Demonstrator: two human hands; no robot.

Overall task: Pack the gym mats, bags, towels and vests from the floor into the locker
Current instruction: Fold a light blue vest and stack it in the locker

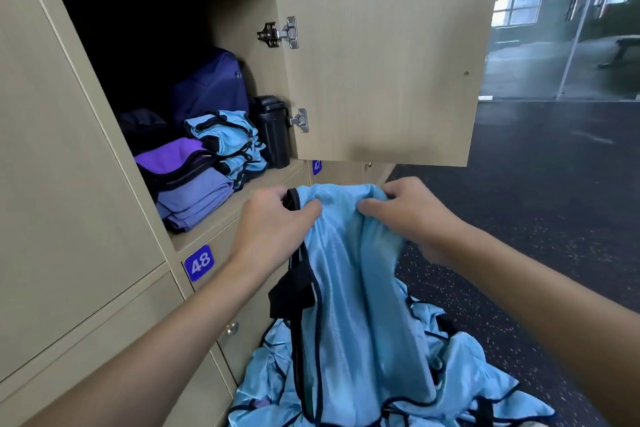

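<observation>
Two grips: left hand (273, 218), right hand (412, 215) fingers pinch vest (353, 288) top; hangs vertical.

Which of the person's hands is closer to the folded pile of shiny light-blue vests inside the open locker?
Left. The left hand sits just below and right of the folded vest pile; the right hand is farther right, under the open door.

Tag 48 (199, 263), tag 47 (317, 167), on locker (69, 184)
</observation>
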